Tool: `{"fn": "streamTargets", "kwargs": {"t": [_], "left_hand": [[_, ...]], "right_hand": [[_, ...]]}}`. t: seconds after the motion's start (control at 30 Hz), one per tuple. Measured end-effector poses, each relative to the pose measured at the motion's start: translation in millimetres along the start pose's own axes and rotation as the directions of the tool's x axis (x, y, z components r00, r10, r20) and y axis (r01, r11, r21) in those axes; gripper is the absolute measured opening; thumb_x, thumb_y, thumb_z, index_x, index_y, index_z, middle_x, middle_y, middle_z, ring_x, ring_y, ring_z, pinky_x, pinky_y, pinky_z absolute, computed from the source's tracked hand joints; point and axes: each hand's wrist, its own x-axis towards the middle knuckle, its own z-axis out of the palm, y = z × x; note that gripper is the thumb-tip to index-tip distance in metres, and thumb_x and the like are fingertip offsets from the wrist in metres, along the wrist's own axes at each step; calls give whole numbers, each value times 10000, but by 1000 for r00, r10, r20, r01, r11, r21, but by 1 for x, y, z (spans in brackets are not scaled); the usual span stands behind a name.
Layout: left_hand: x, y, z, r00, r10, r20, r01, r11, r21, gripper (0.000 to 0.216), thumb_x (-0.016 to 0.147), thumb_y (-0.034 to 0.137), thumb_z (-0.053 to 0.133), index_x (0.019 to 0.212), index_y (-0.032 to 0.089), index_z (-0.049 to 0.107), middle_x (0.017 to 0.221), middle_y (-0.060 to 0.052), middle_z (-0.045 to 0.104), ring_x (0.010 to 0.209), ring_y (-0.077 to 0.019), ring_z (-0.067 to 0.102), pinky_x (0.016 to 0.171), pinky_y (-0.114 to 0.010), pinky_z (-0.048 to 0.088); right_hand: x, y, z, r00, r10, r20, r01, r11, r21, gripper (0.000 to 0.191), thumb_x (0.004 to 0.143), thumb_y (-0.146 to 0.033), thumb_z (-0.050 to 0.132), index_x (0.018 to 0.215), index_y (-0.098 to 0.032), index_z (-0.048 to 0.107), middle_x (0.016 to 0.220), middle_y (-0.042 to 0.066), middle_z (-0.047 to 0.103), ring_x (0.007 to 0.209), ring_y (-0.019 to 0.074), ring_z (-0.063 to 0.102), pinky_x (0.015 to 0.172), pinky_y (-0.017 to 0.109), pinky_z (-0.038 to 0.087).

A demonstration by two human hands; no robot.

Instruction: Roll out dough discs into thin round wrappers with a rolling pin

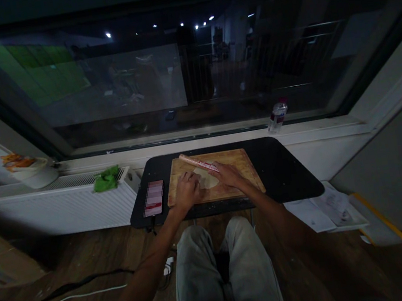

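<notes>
A pale, flat round of dough lies on the wooden cutting board. Across its upper edge slants a light wooden rolling pin with a red and white label toward its right end. My right hand is closed around that right end, its palm low over the board. At the dough's left side is my left hand, fingers curled down at the edge of the dough; the exact fingertip contact is hard to see.
The board rests on a small black table. A phone with a cable lies left of it. Behind, a water bottle stands on the windowsill. A green cloth and a white pot sit on the radiator. Papers lie at right.
</notes>
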Motion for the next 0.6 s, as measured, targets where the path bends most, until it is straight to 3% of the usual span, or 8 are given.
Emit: {"fn": "streamTargets", "kwargs": {"t": [0.1, 0.2, 0.3, 0.47, 0.6], "left_hand": [[14, -10, -10, 996, -6, -90, 5, 1000, -6, 301, 1016, 81, 611, 1166, 214, 836, 1213, -107, 788, 1229, -308, 699, 1129, -477, 587], [22, -13, -13, 997, 55, 51, -54, 998, -12, 265, 1031, 97, 628, 1114, 219, 848, 1211, -99, 807, 1235, -292, 722, 1146, -444, 591], [23, -5, -8, 979, 58, 194, -68, 997, 46, 199, 1034, 201, 737, 1197, 215, 851, 1312, -122, 811, 1307, -316, 708, 1173, -459, 583], [19, 16, 2, 963, -7, 270, -26, 993, 118, 418, 1057, 393, 793, 1457, 270, 780, 1627, -145, 671, 1495, -366, 612, 1204, -539, 566], [18, 19, 10, 953, -2, 302, -37, 992, 124, 394, 1097, 382, 731, 1480, 300, 766, 1687, -135, 623, 1557, -369, 568, 1204, -554, 565]], "right_hand": [[-3, 1, -1, 1000, -10, -7, 10, 1000, 24, 441, 1213, -530, 546, 1548, -270, 670, 1389, 107, 845, 1270, 326, 794, 1031, 341, 572], [-5, 0, -4, 1000, -17, -21, 18, 998, 66, 430, 1211, -491, 550, 1571, -285, 666, 1396, 99, 841, 1262, 332, 792, 1035, 354, 573], [-6, -1, -8, 1000, -23, -21, 25, 995, 99, 420, 1203, -449, 567, 1574, -282, 671, 1405, 93, 834, 1263, 319, 786, 1039, 349, 574], [0, 15, -13, 995, 44, -90, -37, 996, 82, 502, 1141, -391, 660, 1612, -219, 660, 1520, 151, 772, 1350, 338, 738, 1134, 399, 565], [5, 33, -14, 987, 104, -120, -96, 993, 71, 576, 1102, -365, 703, 1658, -226, 640, 1565, 151, 743, 1380, 337, 719, 1169, 407, 560]]}}
